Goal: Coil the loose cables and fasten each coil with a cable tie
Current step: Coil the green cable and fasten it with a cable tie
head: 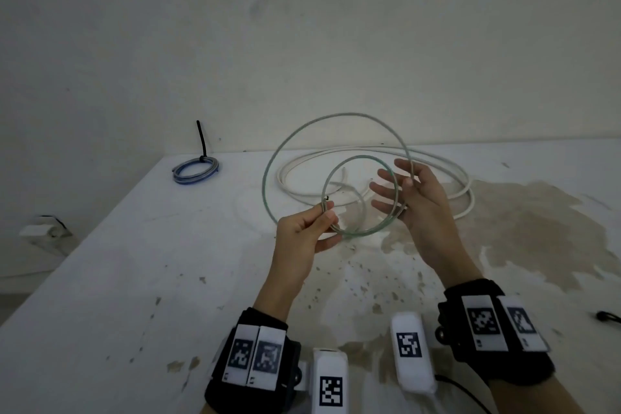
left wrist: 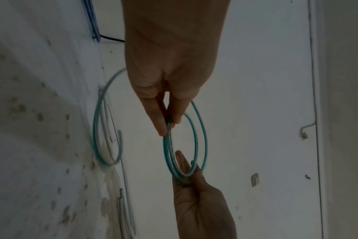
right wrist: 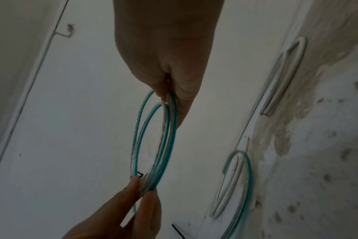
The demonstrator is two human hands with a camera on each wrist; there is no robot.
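Observation:
A thin green cable [head: 359, 233] is held above the white table [head: 134, 279] as a small coil with one larger loop [head: 349, 114] rising behind it. My left hand [head: 324, 212] pinches the coil's left side beside the cable's cut end. My right hand [head: 403, 191] holds the coil's right side between thumb and outstretched fingers. The left wrist view shows my left hand [left wrist: 168, 127] pinching the green cable [left wrist: 204, 142], with the right hand [left wrist: 194, 194] opposite. In the right wrist view, my right hand [right wrist: 172, 100] nips the green cable [right wrist: 172, 145] and the left hand [right wrist: 141, 190] grips its far side.
A thick white cable [head: 437, 161] lies in loose loops on the table behind my hands. A blue coil [head: 195, 170] bound with a black cable tie [head: 201, 138] sits at the back left corner. A small black item [head: 605, 316] lies at the right edge. The wall stands close behind.

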